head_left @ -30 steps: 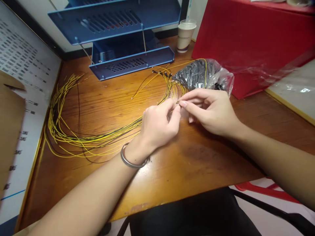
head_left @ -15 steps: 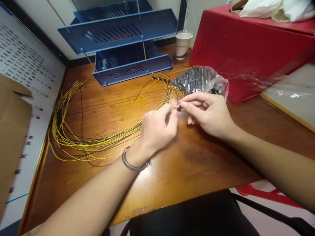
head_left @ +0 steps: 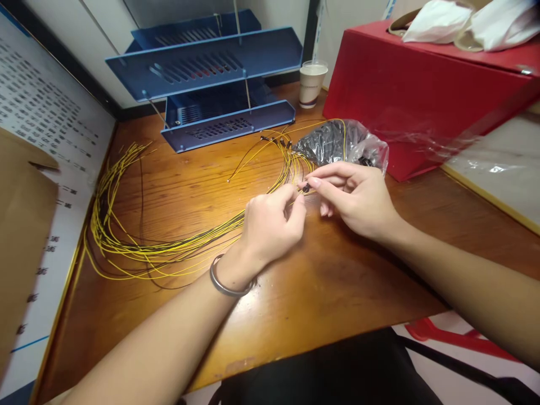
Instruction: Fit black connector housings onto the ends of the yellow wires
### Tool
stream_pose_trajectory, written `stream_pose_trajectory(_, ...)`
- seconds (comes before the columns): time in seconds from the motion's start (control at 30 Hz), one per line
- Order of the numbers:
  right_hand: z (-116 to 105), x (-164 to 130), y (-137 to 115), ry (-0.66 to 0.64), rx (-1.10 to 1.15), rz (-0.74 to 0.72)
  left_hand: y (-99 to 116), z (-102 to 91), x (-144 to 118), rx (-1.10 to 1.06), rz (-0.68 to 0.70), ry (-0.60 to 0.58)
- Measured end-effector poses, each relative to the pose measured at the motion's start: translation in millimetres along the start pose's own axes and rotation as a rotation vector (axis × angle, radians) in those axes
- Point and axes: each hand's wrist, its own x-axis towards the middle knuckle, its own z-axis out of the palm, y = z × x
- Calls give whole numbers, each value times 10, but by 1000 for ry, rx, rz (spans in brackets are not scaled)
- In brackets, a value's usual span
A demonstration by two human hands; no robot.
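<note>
My left hand (head_left: 273, 225) is closed in a pinch near the middle of the table, its fingertips close to those of my right hand (head_left: 358, 197). Between the fingertips is a small black connector (head_left: 306, 188), pinched by my right thumb and forefinger. What my left fingers grip is mostly hidden; thin wire seems to run there. A bundle of yellow and black wires (head_left: 169, 246) curves across the table from the left and passes behind my left hand. Beyond my hands, several wire ends carry small black connectors (head_left: 283, 143).
A clear plastic bag (head_left: 333, 140) of black parts lies behind my right hand, before a red box (head_left: 405, 101). At the back stand a blue tray rack (head_left: 211, 62) and a paper cup (head_left: 313, 84). Brown cardboard (head_left: 25, 236) borders the left.
The view has tilted slightly, so the scene sits a little lower. Both hands keep nearly the same pose, with the black connector still between the fingertips.
</note>
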Motion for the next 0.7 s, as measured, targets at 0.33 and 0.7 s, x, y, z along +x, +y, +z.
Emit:
stream_pose_trajectory(0.33, -2, -4, -3, -3, 25, -19, 15, -9, 0, -2, -28, 7)
stream_pose_trajectory(0.7, 2, -8, -9, -41, 21, -16, 22, -10, -1, -1, -41, 19)
